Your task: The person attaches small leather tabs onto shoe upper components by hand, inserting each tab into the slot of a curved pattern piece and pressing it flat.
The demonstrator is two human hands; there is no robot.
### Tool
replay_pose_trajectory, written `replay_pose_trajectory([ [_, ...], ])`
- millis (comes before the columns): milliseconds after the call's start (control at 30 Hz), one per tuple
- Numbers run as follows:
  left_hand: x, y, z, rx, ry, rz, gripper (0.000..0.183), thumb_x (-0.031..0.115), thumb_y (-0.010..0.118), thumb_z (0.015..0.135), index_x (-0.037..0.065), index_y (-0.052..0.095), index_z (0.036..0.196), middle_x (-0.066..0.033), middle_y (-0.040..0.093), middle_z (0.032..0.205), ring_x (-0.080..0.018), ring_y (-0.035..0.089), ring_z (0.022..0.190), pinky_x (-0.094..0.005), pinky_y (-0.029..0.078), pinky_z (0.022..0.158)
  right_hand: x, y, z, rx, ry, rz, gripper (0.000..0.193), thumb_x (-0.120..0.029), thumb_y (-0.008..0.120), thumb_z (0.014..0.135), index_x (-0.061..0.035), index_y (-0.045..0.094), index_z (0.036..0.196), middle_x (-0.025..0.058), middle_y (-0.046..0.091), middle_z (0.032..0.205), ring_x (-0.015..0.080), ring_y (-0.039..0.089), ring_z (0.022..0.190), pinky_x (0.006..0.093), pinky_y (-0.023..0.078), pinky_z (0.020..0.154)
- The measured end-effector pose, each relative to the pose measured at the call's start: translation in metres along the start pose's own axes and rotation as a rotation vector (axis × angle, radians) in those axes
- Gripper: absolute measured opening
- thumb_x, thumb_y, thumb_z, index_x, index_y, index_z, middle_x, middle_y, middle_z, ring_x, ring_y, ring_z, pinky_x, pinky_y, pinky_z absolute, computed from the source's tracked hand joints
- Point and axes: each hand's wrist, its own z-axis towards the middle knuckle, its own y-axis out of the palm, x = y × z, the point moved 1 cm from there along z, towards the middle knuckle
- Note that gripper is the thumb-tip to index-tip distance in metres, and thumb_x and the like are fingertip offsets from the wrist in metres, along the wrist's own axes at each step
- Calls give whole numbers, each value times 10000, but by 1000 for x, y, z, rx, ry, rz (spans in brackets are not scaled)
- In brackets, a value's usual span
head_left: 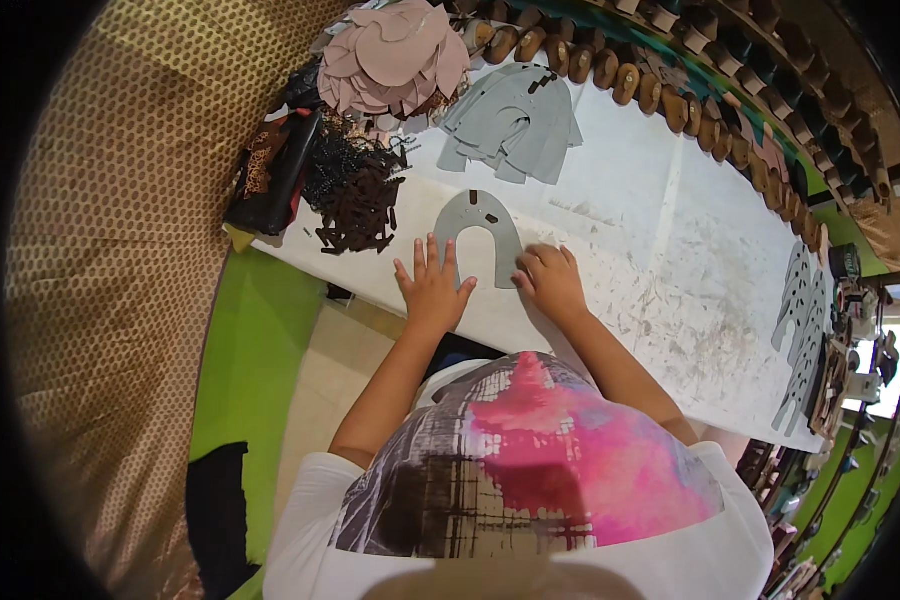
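Note:
A grey U-shaped piece (507,243), like a shoe upper, lies flat on the white-covered table with its curve pointing away from me. Two short dark brown strips (492,218) sit on its curved part, near small holes. My left hand (433,290) is open, fingers spread, resting over the piece's left leg. Beside the right leg, my right hand (554,283) has its fingers bent together at the piece's edge. A dark spot shows at those fingertips, but what they hold is too small to make out.
A pile of dark brown strips (360,205) lies to the left, beside a black bag (275,180). Stacked grey pieces (520,120) and pink pieces (395,55) stand farther back. Rows of wooden shoe lasts (625,84) line the far edge. More grey pieces (802,340) lie at the right end.

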Motion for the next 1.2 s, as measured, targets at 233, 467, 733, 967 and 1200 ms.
replay_pose_trajectory([
  [233,-8,24,8,77,78,-69,691,504,481,865,106,337,1410,-172,269,1471,-333,212,1375,-590,111,1072,-13,37,50,205,-88,-141,641,-522,507,843,-97,468,1321,93,410,1399,301,360,1292,561,230,1051],
  [467,-11,20,5,119,77,-113,661,477,498,858,106,373,1391,-174,302,1452,-334,255,1356,-584,141,1067,-19,32,53,197,-99,-246,671,-562,491,833,-84,492,1305,96,428,1386,321,358,1289,620,169,1042],
  [733,-11,16,4,106,71,-126,663,473,520,843,111,387,1382,-169,320,1443,-326,270,1351,-573,155,1068,-30,34,75,231,-68,-196,613,-546,506,837,-141,503,1297,103,400,1403,331,374,1272,656,197,1003],
  [967,-11,16,7,107,68,-155,675,457,535,835,126,364,1397,-160,311,1453,-332,264,1353,-565,136,1074,-32,42,102,187,-88,-270,602,-551,480,850,-186,472,1329,112,361,1426,345,333,1300,673,171,1006],
  [1200,-11,19,5,127,77,-153,676,450,550,825,125,374,1391,-161,311,1453,-334,265,1352,-566,140,1073,-23,34,93,121,-38,-53,639,-498,523,846,-128,423,1357,142,353,1433,343,303,1330,631,153,1045],
])
